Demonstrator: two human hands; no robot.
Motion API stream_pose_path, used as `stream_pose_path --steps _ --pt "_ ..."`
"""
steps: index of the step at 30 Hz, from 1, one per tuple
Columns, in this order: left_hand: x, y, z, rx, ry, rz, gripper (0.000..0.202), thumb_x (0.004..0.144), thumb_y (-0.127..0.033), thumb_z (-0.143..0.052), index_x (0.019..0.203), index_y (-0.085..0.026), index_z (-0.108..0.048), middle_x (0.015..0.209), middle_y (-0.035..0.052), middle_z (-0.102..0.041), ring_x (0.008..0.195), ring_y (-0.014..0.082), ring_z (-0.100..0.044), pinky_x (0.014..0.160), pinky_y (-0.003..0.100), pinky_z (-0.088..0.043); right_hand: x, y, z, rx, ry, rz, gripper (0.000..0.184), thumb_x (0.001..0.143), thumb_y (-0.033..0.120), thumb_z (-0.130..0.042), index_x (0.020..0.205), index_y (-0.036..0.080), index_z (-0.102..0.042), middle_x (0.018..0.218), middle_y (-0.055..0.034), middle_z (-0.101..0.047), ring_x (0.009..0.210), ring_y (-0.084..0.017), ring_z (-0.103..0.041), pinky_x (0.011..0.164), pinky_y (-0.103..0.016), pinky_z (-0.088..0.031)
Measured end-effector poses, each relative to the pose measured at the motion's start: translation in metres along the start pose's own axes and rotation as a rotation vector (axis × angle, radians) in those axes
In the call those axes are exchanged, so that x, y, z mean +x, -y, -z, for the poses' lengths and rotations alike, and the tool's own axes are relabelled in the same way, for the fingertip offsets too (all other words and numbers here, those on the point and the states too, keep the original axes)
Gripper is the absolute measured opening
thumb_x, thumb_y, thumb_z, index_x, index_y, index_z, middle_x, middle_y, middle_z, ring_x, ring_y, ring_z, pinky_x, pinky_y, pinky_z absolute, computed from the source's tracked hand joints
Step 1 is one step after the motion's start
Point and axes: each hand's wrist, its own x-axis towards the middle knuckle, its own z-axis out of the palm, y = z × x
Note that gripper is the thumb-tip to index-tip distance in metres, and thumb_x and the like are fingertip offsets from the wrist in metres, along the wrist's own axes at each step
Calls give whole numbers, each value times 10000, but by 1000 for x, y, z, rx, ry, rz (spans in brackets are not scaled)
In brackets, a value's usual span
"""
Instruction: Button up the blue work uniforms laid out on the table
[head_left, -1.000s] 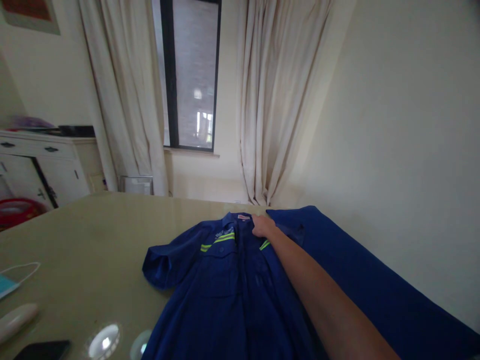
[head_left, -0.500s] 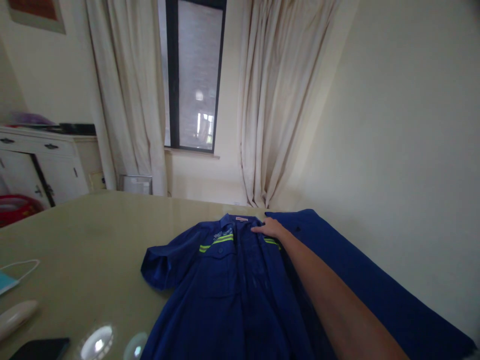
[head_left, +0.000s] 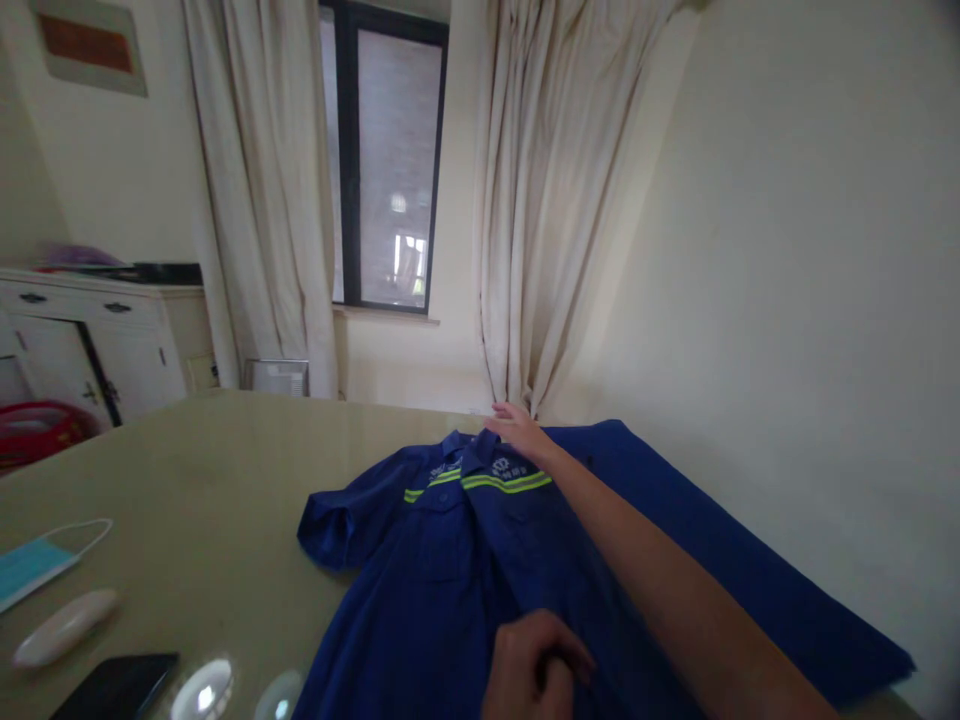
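A blue work shirt (head_left: pixel 442 590) with yellow-green reflective stripes lies face up on the beige table (head_left: pixel 195 480), its collar pointing away from me. My right hand (head_left: pixel 516 430) reaches out to the collar and rests there with its fingers stretched flat. At the bottom edge of the view, my left hand (head_left: pixel 536 668) is closed in a pinch on the shirt's front panel. The shirt's right front now lies across the chest. One short sleeve (head_left: pixel 330 525) sticks out to the left.
A second blue garment (head_left: pixel 750 570) lies along the table's right side by the wall. A face mask (head_left: pixel 37 562), a white oblong object (head_left: pixel 64 628) and a black phone (head_left: pixel 112 685) sit at the near left. White cabinet (head_left: pixel 97 330), curtains and window stand behind.
The shirt's right front has been folded closed across the chest. My right hand slid up to the collar, and my left hand has come into view gripping the shirt front.
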Motion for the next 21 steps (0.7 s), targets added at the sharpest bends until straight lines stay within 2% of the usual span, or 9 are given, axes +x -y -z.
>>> stream_pose_path --steps 2,5,7,9,11,13,16,18,21 --pt "7 0 11 -26 -72 179 344 792 -82 -432 858 -224 -738 735 6 -737 770 181 -675 743 287 -486 -43 -5 3 46 14 74 446 995 408 -543 1403 230 -564 1360 -62 -661 1158 -172 -661 975 -265 -515" --pt "11 -4 29 48 -13 367 364 801 -112 -386 851 -195 -737 654 -5 -701 649 174 -643 637 262 -448 -129 -38 6 69 28 192 432 984 465 -548 1345 239 -622 1349 -77 -664 1223 -224 -631 1045 -330 -497" --pt "11 -6 40 210 11 406 359 836 -115 -387 882 -196 -734 730 14 -723 730 184 -666 695 266 -465 -188 -70 5 -24 14 184 516 986 539 -526 1423 268 -574 1472 -81 -576 1372 -251 -516 1181 -392 -376" --pt "10 -7 48 403 4 385 345 879 -114 -399 940 -210 -724 887 38 -742 891 197 -682 820 278 -473 -240 -100 4 -131 39 78 631 972 621 -505 1507 288 -497 1582 -82 -460 1461 -275 -412 1233 -441 -294" --pt "9 -8 52 545 -3 357 338 901 -105 -402 1003 -221 -703 1029 49 -720 978 194 -673 901 283 -462 -281 -122 4 -211 75 2 658 972 657 -471 1541 330 -451 1631 -49 -389 1501 -284 -351 1256 -480 -243" --pt "5 -12 53 644 -17 332 378 891 -76 -388 1090 -210 -680 1149 66 -676 1029 185 -657 948 281 -455 -309 -134 3 -253 87 -28 631 986 656 -434 1554 383 -413 1651 -1 -343 1524 -279 -307 1271 -502 -204" --pt "-8 -18 48 814 -80 308 517 878 -81 -402 1346 -189 -592 1432 112 -539 1251 223 -558 1056 333 -416 -334 -137 0 -274 88 -66 643 992 658 -404 1578 399 -344 1664 37 -279 1544 -269 -254 1282 -508 -184" --pt "-22 -19 45 938 -95 348 599 908 -191 -451 1507 -221 -466 1567 125 -433 1401 299 -431 1141 463 -343 -343 -136 -3 -276 94 -85 674 986 668 -400 1590 379 -315 1668 37 -249 1549 -269 -232 1286 -507 -184" --pt "-43 -13 45 1034 -17 470 679 944 -470 -468 1586 -285 -352 1635 138 -372 1507 423 -263 1167 695 -162 -349 -133 -6 -262 71 -74 682 978 660 -427 1589 380 -308 1665 36 -244 1549 -278 -219 1288 -515 -185"
